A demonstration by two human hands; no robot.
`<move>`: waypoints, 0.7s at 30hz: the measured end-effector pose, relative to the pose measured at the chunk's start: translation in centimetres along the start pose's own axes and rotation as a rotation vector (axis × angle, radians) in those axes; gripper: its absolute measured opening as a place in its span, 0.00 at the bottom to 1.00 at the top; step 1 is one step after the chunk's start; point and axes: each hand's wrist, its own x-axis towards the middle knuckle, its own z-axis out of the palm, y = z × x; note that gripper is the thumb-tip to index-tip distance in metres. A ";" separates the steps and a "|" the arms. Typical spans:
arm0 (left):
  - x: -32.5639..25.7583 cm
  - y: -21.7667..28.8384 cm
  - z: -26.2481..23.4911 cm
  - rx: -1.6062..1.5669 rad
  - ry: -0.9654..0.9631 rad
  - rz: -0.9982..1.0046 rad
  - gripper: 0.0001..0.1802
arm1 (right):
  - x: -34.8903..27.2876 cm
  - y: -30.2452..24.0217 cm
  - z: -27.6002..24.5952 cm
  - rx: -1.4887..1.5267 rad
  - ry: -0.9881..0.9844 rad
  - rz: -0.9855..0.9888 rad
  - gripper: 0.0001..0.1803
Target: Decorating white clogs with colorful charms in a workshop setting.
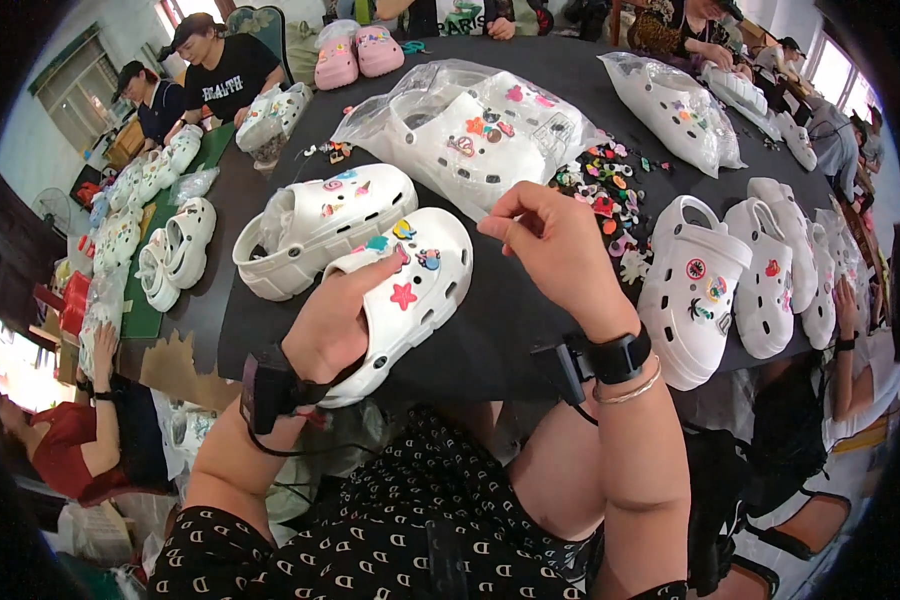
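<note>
A white foam clog (pixel 432 300) is tilted in my left hand (pixel 332 325), which grips it by the side of its opening. Its toe carries shoe charms, among them a red starfish (pixel 403 296) and a few blue, teal and yellow figures. Just right of that clog, my right hand (pixel 562 250) is raised with thumb and forefinger pinched together; whatever is between the fingertips is too small to make out. Behind my left hand rests another white clog (pixel 335 215) with ice-cream and other charms, clear plastic stuffed inside it.
Clear-bagged white clogs (pixel 490 130) lie ahead, beside a pile of loose charms (pixel 615 195). Several decorated white clogs (pixel 692 300) stand to the right. Pink clogs (pixel 360 55) sit at the far edge of the black table (pixel 510 350). Co-workers (pixel 225 75) sit around it.
</note>
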 end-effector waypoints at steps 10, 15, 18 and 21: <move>0.2 -1.4 -0.6 0.070 -0.016 0.119 0.19 | -0.4 1.1 3.5 -0.239 -0.208 -0.378 0.26; -0.9 -2.3 0.2 0.113 -0.031 0.190 0.20 | -0.3 0.8 3.2 -0.223 -0.232 -0.290 0.27; -1.3 -2.6 0.1 0.151 -0.046 0.221 0.22 | -0.1 0.0 2.8 -0.139 -0.325 -0.093 0.24; -1.6 -2.6 0.2 0.170 -0.058 0.224 0.23 | -0.4 0.4 2.9 -0.108 -0.274 -0.142 0.19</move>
